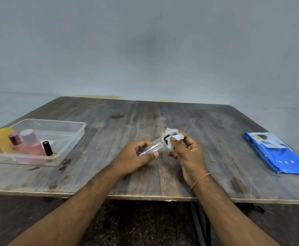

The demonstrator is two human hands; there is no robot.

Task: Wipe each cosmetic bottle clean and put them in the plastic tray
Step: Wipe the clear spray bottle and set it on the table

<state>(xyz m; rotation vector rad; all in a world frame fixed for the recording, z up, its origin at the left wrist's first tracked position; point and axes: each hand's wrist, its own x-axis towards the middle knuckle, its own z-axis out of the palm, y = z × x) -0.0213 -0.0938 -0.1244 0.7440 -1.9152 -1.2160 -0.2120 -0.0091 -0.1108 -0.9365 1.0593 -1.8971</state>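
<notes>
Left hand (136, 158) grips clear bottle (149, 148) body mid-air over the table (216, 139), tilted so its black cap (169, 138) meets the wipe (173, 137) pinched by right hand (189, 153). 4 bottles already stand in the plastic tray (70, 139), probably done.

Dim, flat light; soft wall (145, 47) shadow; wide-angle edge bending; left edge perhaps blurred.

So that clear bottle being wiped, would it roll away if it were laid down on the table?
Probably. The clear bottle looks round and smooth, so on its side it could roll across the flat table. It seems see-through and maybe empty, so likely light. The left hand grips it while the right hand presses a wipe on the cap.
</notes>
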